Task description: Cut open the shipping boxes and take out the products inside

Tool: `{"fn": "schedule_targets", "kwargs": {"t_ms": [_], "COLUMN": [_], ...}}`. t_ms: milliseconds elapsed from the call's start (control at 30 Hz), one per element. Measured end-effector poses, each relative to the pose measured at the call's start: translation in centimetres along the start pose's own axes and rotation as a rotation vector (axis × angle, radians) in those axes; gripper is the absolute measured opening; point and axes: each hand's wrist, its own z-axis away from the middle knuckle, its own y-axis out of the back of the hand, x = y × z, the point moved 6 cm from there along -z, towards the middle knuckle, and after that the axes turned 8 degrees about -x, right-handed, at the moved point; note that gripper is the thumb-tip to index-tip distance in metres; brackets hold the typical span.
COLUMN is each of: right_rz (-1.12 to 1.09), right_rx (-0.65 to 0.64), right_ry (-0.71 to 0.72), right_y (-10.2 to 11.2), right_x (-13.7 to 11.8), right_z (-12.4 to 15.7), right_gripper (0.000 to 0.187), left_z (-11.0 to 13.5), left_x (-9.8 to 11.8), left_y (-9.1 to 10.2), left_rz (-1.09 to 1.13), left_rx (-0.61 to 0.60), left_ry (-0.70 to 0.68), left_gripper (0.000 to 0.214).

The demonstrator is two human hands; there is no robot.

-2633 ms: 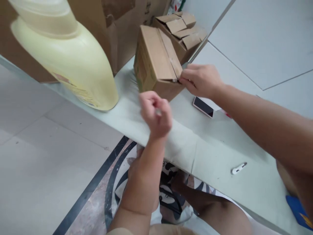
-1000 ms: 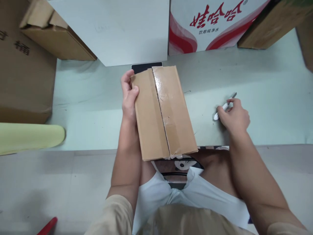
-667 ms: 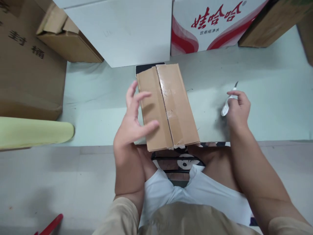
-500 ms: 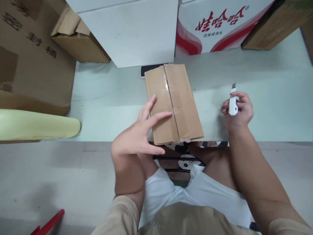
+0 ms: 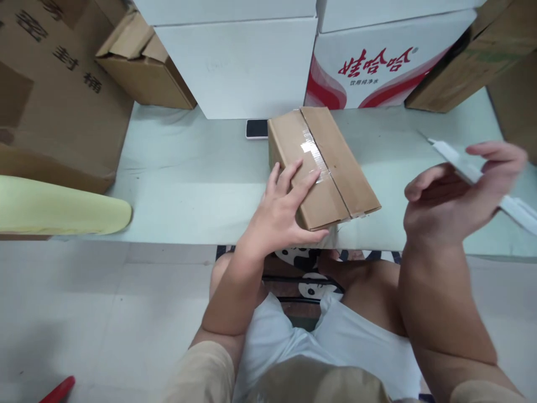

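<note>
A brown cardboard box (image 5: pixel 352 173) sits at a slant on the pale green tabletop, with shiny clear tape along and across its top seam. My left hand (image 5: pixel 285 207) grips its near left part, fingers spread over the top flap and thumb along the near end. Off to the right, my right hand (image 5: pixel 457 196) is raised with a white utility knife (image 5: pixel 455 159) between thumb and fingers. The knife's thin blade points up and left, apart from the box. Fingers cover the middle of its handle.
A phone (image 5: pixel 256 129) lies just behind the box. White cartons (image 5: pixel 239 67) and a red-printed carton (image 5: pixel 373 73) line the back. Brown boxes stand at left (image 5: pixel 62 112) and right (image 5: pixel 453 73). A yellow-green rounded object (image 5: pixel 62 207) lies at the left edge.
The cardboard box has shifted right and turned slightly, my left hand moving with it. My right hand has come up and right, and the knife now tilts with its blade to the left.
</note>
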Motion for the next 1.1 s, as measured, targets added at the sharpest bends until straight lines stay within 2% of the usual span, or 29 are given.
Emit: {"fn": "schedule_targets", "kwargs": {"t_ms": [100, 233, 300, 400, 467, 533, 667, 767, 867, 967, 1100], "right_rz": [-0.012, -0.116, -0.158, -0.162, -0.119, -0.073, 0.050, 0.150, 0.087, 0.023, 0.094], "right_rx": [-0.069, -0.190, -0.209, -0.260, -0.325, -0.391, -0.459, -0.449, -0.437, -0.460, -0.466], "right_ry": [0.069, 0.029, -0.003, -0.075, -0.137, -0.178, -0.214, -0.271, -0.273, -0.213, -0.162], "right_y": [-3.3, -6.6, -7.3, -8.1, -8.5, -8.7, -8.1, -7.7, -8.0, -8.5, -8.6], "right_x": [-2.8, -3.7, -3.3, -2.4, -1.8, -1.4, -1.1, -0.7, -0.6, -0.9, -1.1], "right_z": [-0.9, -0.4, 0.2, 1.0, 1.4, 1.5, 1.7, 1.8, 1.9, 1.8, 1.6], "right_gripper": [0.039, 0.031, 0.027, 0.022, 0.032, 0.039, 0.021, 0.019, 0.018, 0.032, 0.047], "left_z": [0.0, 0.0, -0.2, -0.3, -0.2, -0.1, 0.0, 0.1, 0.0, 0.0, -0.1], "left_x": [0.1, 0.3, 0.2, -0.2, -0.5, -0.7, -0.9, -0.9, -1.1, -1.1, -1.1], "left_y": [-0.3, -0.3, -0.2, -0.3, -0.5, -0.8, -1.0, -1.1, -1.3, -1.4, -1.4], "left_rz": [-0.023, -0.034, -0.010, 0.050, 0.084, 0.101, 0.101, 0.105, 0.125, 0.119, 0.088], "left_rx": [0.048, 0.087, 0.156, 0.345, 0.460, 0.520, 0.550, 0.574, 0.612, 0.621, 0.566], "left_ry": [0.045, 0.012, -0.042, -0.140, -0.195, -0.214, -0.217, -0.224, -0.225, -0.220, -0.186], "left_gripper": [0.111, 0.108, 0.098, 0.068, 0.056, 0.053, 0.052, 0.053, 0.051, 0.051, 0.053]}}
